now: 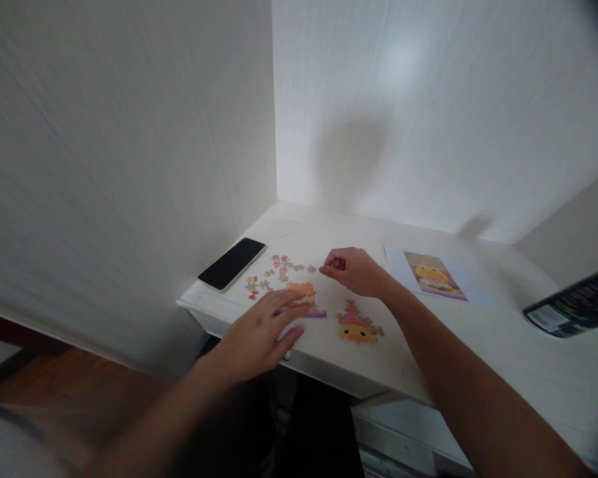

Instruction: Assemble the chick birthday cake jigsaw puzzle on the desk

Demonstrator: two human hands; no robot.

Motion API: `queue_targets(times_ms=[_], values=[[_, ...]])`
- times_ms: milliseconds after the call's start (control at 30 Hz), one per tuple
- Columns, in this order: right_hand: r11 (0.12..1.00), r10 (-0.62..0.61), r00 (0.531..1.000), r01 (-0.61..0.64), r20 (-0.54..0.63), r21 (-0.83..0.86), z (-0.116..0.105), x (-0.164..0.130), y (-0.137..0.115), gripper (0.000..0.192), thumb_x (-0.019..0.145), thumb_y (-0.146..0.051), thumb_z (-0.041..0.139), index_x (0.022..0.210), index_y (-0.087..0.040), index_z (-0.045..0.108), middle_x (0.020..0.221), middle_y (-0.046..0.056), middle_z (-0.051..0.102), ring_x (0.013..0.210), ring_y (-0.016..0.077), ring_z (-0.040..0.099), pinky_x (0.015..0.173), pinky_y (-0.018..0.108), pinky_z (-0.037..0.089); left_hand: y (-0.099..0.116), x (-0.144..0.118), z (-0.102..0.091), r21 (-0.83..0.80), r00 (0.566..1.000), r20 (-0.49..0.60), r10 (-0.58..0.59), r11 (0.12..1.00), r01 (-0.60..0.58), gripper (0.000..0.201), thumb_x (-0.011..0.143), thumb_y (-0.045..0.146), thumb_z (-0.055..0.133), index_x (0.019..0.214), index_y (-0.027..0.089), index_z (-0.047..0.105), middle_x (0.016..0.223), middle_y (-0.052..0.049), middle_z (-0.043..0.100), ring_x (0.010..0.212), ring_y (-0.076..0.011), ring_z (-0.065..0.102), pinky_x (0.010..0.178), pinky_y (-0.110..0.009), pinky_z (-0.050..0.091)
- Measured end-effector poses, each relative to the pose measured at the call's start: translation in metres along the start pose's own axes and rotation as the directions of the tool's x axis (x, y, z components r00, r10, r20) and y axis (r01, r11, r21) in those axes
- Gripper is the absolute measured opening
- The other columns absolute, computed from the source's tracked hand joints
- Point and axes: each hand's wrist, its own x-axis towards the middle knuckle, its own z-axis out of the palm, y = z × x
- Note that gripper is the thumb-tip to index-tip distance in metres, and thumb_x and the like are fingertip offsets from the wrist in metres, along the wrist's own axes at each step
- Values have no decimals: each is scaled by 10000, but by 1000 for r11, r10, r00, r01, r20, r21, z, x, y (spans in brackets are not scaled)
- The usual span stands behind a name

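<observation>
Two bare forearms (451, 348) of mine come nearest, reaching over the white tabletop (323, 229). Palm down, my left hand (264, 326) is loosely spread over the orange-and-purple puzzle section (299, 289), fingertips over it and closed around nothing; whether they press on it I can't tell. Curled in beyond it, my right hand (351, 271) has its thumb close to the bent forefinger, just beside a greenish piece (311, 269); I cannot make out whether the tips meet or pinch anything.

Loose pieces (282, 265) lie scattered between the phone (233, 263) and my hands, while the yellow-faced section (356, 330) lies flat below my right wrist, with the printed picture (434, 274) off to the right. I judge the pieces to be thin card: very light, fairly stiff, easily skidded along the smooth top, their knobs apt to bend. I'd take a single one by opposite edges, thumb against forefinger, and slide a joined section flat under spread fingers, since lifting it by one corner could pull the joints apart
</observation>
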Motion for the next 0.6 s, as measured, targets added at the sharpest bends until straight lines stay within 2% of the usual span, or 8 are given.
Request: queue_targets(times_ms=[67,133,200,333,433,600], values=[[999,51,992,-52,-114,2,1,2,3,230,843,-359,563,791,-167,677,734,42,676,625,132,556,589,253,370,-6,-6,-5,-6,992,-108,-59,998,58,348,945,229,474,1289,238,529,1298,-92,567,1232,-228,507,1069,-443,423],[993,113,972,-116,-206,-1,1,3,6,250,850,-380,541,807,-175,678,697,33,654,594,136,541,584,260,357,-16,-14,-12,20,960,-234,-154,986,163,287,928,211,480,1201,209,568,1204,-95,613,1155,-232,550,1030,-446,448],[985,160,943,-171,-294,-13,0,3,10,273,848,-411,531,826,-181,677,642,19,615,559,139,512,575,267,339,-26,-22,-22,55,921,-302,-246,960,275,245,910,206,483,1133,205,586,1121,-80,641,1069,-232,585,975,-446,479],[980,167,883,-198,-438,-27,-3,5,19,268,826,-419,549,793,-185,676,588,3,564,547,140,469,586,275,318,-41,-34,-40,103,896,-249,-369,909,403,248,879,219,504,1109,214,597,1011,-51,659,893,-206,616,838,-405,529],[977,186,857,-215,-480,-6,-7,6,26,256,813,-407,558,792,-185,683,605,4,568,545,139,460,590,278,313,-45,-35,-44,111,901,-184,-393,902,416,276,875,231,520,1135,210,610,997,-57,665,862,-200,616,792,-380,523],[964,225,815,-265,-534,2,-14,5,36,264,820,-389,540,811,-171,688,562,1,539,538,150,464,586,284,312,-45,-26,-39,127,911,-115,-396,904,409,305,884,271,536,1164,194,630,998,-78,674,842,-203,621,801,-378,511]])
